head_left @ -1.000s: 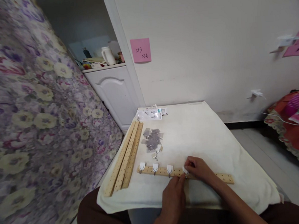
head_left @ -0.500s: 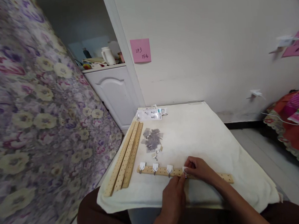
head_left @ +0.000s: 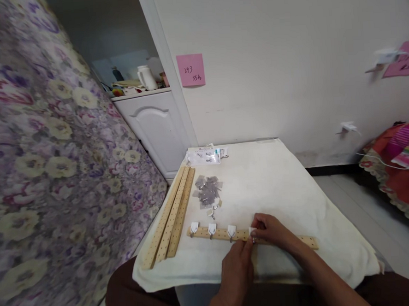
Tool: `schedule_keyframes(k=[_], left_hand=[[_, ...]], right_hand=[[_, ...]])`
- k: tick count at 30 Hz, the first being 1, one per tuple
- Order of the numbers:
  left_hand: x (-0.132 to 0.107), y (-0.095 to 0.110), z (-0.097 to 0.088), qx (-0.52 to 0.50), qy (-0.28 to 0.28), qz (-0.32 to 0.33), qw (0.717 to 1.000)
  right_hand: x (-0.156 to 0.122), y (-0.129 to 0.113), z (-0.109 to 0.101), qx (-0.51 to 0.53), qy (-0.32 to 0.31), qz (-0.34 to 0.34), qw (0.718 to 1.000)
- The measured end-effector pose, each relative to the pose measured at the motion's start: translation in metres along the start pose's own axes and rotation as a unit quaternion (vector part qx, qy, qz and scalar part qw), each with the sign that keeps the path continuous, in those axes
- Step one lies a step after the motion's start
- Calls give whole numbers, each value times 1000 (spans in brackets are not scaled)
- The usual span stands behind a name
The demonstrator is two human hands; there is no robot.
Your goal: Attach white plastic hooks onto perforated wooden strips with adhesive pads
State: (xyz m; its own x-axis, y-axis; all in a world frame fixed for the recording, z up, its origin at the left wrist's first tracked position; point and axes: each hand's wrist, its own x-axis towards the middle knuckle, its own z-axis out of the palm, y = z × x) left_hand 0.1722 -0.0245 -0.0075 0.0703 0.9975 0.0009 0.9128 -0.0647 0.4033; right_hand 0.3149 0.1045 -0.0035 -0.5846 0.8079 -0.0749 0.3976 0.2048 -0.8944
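A perforated wooden strip (head_left: 242, 234) lies crosswise near the front of the cloth-covered table. Three white hooks with metal ends sit along its left half, among them a hook (head_left: 232, 231) just left of my hands. A fourth white hook (head_left: 251, 231) is on the strip between my fingers. My right hand (head_left: 272, 230) pinches this hook from the right and above, covering part of the strip. From below, my left hand (head_left: 237, 265) is closed with its fingertips against the metal end of the same hook, at the strip's lower edge. The fingers partly hide the contact.
Several longer perforated wooden strips (head_left: 172, 215) lie together on the left. Small clear packets (head_left: 208, 189) are piled behind the hooks, with loose hooks (head_left: 213, 211) in front of them. Blister packaging (head_left: 204, 156) lies at the table's (head_left: 272, 181) far left corner. A floral curtain (head_left: 70, 170) hangs at left.
Both hands stay at the fourth hook with barely any shift. The objects on the table keep their places; the view has moved slightly.
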Motion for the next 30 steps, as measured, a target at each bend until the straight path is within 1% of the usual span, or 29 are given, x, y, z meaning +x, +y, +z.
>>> schedule_keyframes(k=[11,17,21,24,26,28,30], left_hand=[[-3,-5,7,-11,34,14,999],[-3,-7,9,-22,49,17,998],[-6,-8,7,-60,82,38,994],[-10,-5,-3,-118,101,70,985],[-10,-4,-16,-143,110,69,981],[-5,-8,-36,-133,126,38,982],[6,-19,-58,-90,156,-7,984]], right_hand=[[-3,-6,-3,-29,5,-16,999],[-2,3,-3,10,-3,-27,1000],[-3,5,-4,37,10,-27,999],[-4,6,-7,40,36,-27,998],[-4,8,-9,34,55,-26,998],[-4,11,-12,28,74,-27,996],[-3,14,-15,34,87,-34,995]])
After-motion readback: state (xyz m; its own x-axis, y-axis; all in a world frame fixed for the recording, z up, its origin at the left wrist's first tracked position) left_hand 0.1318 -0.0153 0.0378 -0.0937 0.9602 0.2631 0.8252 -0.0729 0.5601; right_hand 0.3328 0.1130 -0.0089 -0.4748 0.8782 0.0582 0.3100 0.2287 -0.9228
